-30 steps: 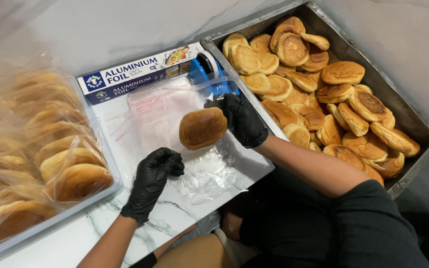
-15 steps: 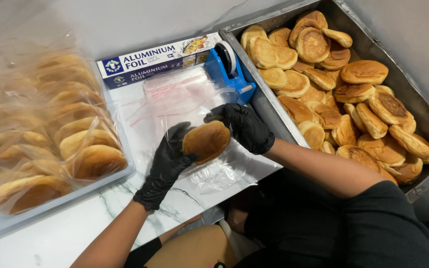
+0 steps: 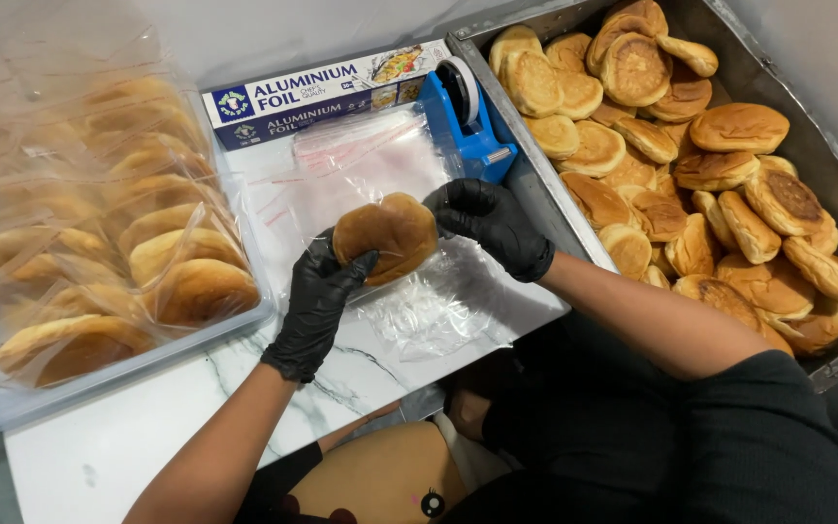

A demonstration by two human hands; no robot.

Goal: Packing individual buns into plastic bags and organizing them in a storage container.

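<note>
**Bun held over the clear bags on the marble top**

White marble-patterned tabletop [image 3: 196, 408] is carrying the work, with a grey wall behind it. Both hands are wearing black gloves. The left hand [image 3: 317, 296] is cupping the bun's [image 3: 387, 233] near-left edge, fingers curled up around it; the right hand [image 3: 490, 221] is pinching the bun's right side, fingers closed on the crust. The bun is hanging just above a stack of clear plastic bags [image 3: 361, 170], with a crumpled clear bag [image 3: 438, 306] lying beneath and toward the table edge.

Doing this well, as I judge it, is calling for a light hold: the bread is soft and would be denting under pressed fingertips, so supporting from below is serving better than squeezing. Keeping the bun flat and level is likely helping it slide against thin film without snagging.

Behind the bags, a long blue-and-white box of foil [image 3: 327, 92] is lying crosswise, printed with a small food picture at its right end. A blue tape dispenser [image 3: 467, 121] is standing beside it, touching the metal tray's [image 3: 535, 194] rim; that tray is holding loose golden buns. At left, a clear bin [image 3: 254, 311] is holding buns already wrapped in film.
</note>
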